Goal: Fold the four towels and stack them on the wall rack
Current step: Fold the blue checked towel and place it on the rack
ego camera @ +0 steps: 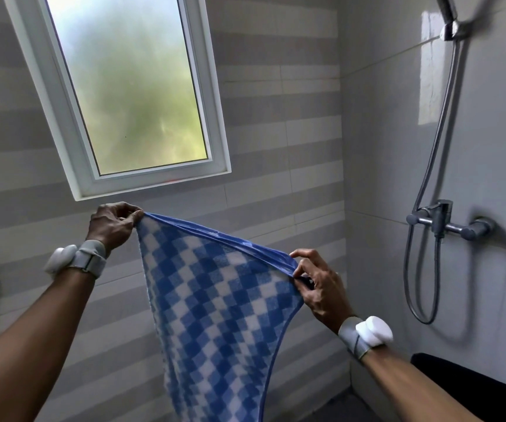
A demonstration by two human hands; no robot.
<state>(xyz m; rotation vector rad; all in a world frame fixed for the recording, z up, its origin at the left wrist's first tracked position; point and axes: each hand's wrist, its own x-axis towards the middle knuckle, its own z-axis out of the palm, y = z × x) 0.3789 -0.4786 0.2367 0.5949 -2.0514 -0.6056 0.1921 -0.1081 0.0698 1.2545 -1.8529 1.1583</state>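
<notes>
Two hands hold up a blue-and-white checked towel (215, 306).
Left hand (113, 225) and right hand (318, 287) each pinch the smooth blue hem; soft cloth hangs in a tapering drape.

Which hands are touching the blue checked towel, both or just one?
Touching, both. Head view: the left hand pinches one top corner of the blue checked towel, and the right hand pinches the other end of its blue hem.

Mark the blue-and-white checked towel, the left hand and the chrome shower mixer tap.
blue-and-white checked towel (215, 306), head view, middle of the hanging cloth
left hand (113, 226), head view, back of the hand
chrome shower mixer tap (441, 222), head view, central valve body
</notes>
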